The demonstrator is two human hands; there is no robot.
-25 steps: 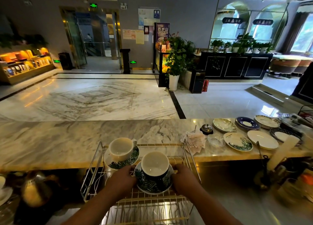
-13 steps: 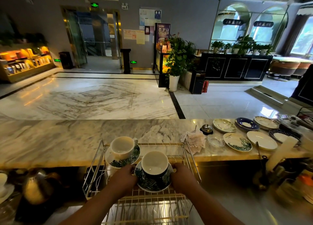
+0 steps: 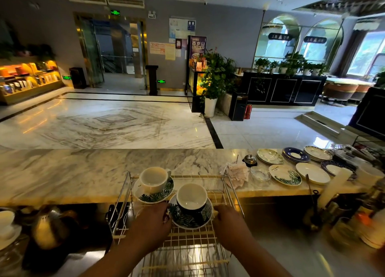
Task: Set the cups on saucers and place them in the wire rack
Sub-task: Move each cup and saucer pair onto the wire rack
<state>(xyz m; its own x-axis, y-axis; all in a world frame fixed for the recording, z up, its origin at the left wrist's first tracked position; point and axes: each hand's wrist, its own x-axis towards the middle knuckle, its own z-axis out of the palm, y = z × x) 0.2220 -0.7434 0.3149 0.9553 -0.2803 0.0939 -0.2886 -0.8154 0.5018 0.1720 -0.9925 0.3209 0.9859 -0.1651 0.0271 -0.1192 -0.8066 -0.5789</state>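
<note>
Lower centre: your left hand (image 3: 150,224) and right hand (image 3: 229,224) grip opposite rims of the dark leaf-print saucer (image 3: 187,222) (dark white-lined cup (image 3: 191,197) atop), inside the metal wire rack (image 3: 187,245).

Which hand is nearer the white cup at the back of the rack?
Left. The left hand holds the left rim of the dark saucer, just this side of the white cup. The right hand holds its right rim, beyond the dark cup.
</note>
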